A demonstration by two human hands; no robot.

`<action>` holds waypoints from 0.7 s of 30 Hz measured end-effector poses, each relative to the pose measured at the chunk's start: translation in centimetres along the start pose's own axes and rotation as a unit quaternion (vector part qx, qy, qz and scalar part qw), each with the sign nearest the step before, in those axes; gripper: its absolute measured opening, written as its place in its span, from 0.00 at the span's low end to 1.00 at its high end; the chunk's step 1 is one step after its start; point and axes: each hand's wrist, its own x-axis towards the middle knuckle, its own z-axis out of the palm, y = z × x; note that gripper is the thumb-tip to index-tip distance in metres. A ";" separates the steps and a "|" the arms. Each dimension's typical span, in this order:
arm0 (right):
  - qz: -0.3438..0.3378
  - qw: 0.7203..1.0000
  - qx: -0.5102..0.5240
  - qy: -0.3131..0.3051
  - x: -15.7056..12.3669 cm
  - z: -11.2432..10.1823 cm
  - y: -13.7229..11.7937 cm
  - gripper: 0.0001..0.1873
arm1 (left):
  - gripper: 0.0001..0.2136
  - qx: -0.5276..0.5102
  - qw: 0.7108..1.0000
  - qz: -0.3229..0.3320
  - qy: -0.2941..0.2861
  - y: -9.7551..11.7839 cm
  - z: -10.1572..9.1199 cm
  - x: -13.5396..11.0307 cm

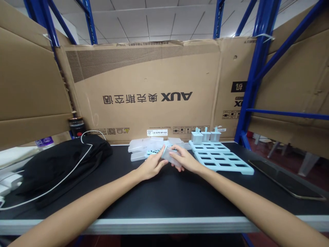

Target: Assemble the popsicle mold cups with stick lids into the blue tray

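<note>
Our arms reach forward, just left of the blue tray [232, 167]; left hand [151, 167] and right hand [184, 160], fingers curled, jointly pinch a translucent plastic piece [168, 154].

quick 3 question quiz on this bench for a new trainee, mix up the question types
1. True or false: the left hand and the right hand both touch the translucent plastic piece.
2. Pick one: the phone lies A) left of the hands, B) right of the light-blue slotted trays, C) between the hands.
3. How many small moulds with handles stand at the back of the trays?
Key: 1 true; 2 B; 3 three.
</note>
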 end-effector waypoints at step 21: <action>-0.067 0.916 -0.390 0.067 1.5 -1.3 0.6 0.23 | 0.23 -0.318 0.938 -0.052 0.125 -0.8 -0.5 1.2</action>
